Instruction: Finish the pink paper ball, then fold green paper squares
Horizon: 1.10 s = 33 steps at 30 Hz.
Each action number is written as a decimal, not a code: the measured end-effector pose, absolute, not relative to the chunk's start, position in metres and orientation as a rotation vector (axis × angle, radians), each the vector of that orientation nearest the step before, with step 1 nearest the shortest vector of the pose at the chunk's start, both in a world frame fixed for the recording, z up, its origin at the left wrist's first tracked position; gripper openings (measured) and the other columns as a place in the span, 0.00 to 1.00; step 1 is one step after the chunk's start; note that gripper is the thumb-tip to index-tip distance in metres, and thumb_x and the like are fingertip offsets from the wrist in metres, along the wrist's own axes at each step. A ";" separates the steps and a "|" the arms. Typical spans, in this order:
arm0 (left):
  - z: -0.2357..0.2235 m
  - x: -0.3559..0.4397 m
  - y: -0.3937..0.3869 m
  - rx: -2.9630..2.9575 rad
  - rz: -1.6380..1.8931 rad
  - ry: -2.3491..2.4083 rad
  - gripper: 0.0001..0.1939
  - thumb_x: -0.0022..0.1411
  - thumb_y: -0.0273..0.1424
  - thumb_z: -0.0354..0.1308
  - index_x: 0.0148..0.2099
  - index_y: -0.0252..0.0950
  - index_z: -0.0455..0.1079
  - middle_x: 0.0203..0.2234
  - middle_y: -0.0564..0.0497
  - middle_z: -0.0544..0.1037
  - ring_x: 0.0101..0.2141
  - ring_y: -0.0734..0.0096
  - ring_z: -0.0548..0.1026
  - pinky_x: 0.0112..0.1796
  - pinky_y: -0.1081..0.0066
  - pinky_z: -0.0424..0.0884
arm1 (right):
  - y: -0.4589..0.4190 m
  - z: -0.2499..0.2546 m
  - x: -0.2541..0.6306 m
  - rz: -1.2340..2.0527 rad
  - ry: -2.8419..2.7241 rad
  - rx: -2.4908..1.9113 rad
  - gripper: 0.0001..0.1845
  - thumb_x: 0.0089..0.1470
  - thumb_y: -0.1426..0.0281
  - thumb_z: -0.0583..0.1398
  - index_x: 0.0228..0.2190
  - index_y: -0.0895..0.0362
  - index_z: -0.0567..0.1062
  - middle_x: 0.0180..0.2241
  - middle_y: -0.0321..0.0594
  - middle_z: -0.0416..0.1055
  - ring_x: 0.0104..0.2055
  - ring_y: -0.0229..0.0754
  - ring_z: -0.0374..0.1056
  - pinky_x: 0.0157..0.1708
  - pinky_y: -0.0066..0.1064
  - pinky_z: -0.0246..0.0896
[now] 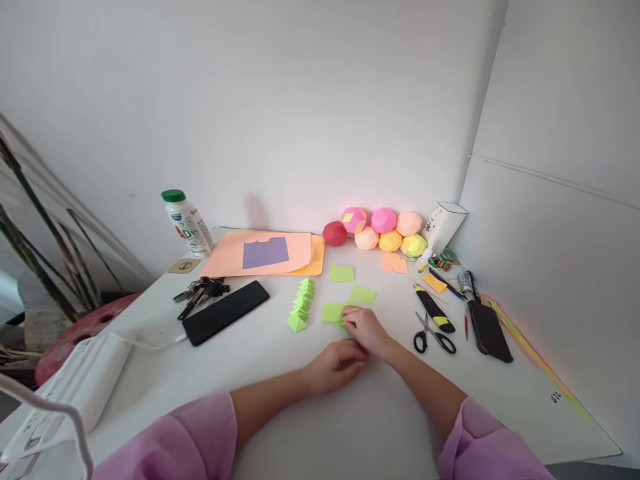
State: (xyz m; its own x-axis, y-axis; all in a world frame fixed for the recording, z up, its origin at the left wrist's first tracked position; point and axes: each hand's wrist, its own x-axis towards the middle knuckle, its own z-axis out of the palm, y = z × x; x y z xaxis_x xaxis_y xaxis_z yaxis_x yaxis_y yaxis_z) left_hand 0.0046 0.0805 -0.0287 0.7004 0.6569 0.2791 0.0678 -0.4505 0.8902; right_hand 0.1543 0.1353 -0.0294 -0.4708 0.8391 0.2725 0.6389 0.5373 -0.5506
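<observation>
My right hand point(367, 329) reaches over a small group of light green paper pieces point(332, 313), its bent fingers closed at a green piece partly hidden beneath them. My left hand point(336, 368) rests on the table just below it, fingers curled, with nothing visible in them. Another green paper piece point(363, 295) lies just beyond the right hand, and a separate green rectangle point(342, 273) is farther back. To the left stands a row of folded green paper units point(302, 305), pointed and nested one behind another.
Scissors point(433, 335), a utility knife point(434, 309) and a black phone-like object point(489, 331) lie to the right. Faceted paper balls point(383, 220) sit against the wall. Leftward are a black power bank-like slab point(226, 313), keys point(202, 291), orange sheets point(225, 257) and a bottle point(188, 225).
</observation>
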 end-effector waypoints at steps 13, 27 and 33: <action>-0.020 0.001 0.099 0.817 0.760 0.670 0.24 0.56 0.49 0.58 0.36 0.29 0.73 0.33 0.40 0.78 0.37 0.57 0.78 0.33 0.64 0.75 | 0.102 -0.016 0.179 0.410 -1.923 -0.690 0.11 0.56 0.75 0.59 0.36 0.51 0.79 0.39 0.44 0.71 0.45 0.43 0.66 0.43 0.39 0.67; -0.024 -0.003 0.095 0.986 0.643 0.643 0.26 0.60 0.51 0.50 0.38 0.30 0.69 0.24 0.43 0.78 0.28 0.61 0.78 0.29 0.66 0.72 | 0.092 -0.032 0.166 0.931 -1.750 -0.904 0.07 0.53 0.66 0.62 0.28 0.57 0.76 0.39 0.45 0.71 0.39 0.41 0.70 0.38 0.33 0.68; -0.022 -0.002 0.092 1.122 0.616 0.735 0.22 0.58 0.49 0.56 0.38 0.32 0.67 0.25 0.46 0.78 0.28 0.64 0.78 0.29 0.67 0.73 | 0.092 -0.029 0.163 0.840 -1.684 -0.926 0.06 0.50 0.67 0.63 0.27 0.57 0.77 0.33 0.43 0.71 0.37 0.41 0.69 0.37 0.34 0.67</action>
